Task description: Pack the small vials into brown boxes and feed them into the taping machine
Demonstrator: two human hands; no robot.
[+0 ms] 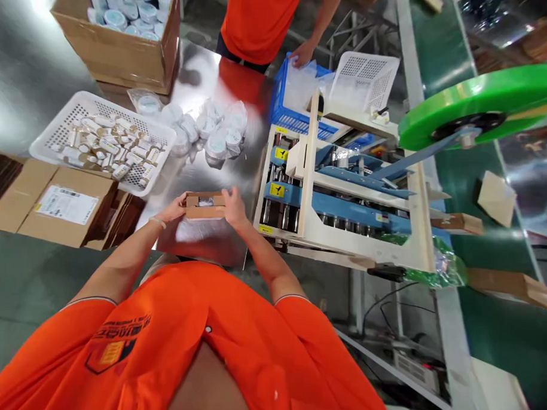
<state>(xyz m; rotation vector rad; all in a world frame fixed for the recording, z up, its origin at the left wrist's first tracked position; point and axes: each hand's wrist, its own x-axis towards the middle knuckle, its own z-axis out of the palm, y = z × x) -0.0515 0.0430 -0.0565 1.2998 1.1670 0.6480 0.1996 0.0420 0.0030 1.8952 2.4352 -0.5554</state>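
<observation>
A small brown cardboard box is held level between my two hands, low over the near part of the metal table. My left hand grips its left end, and my right hand is closed on the right end. Its top is open, and something pale and shiny, too small to name, shows inside. Beyond the box lie several round white items in clear plastic wrap. To the left, a white perforated basket holds many small white-and-gold wrapped pieces.
An open carton of round wrapped items stands at the back left. Flattened cardboard lies near left. On the right is a roller machine with a green tape roll, beside a green conveyor. A co-worker's hand touches a blue crate.
</observation>
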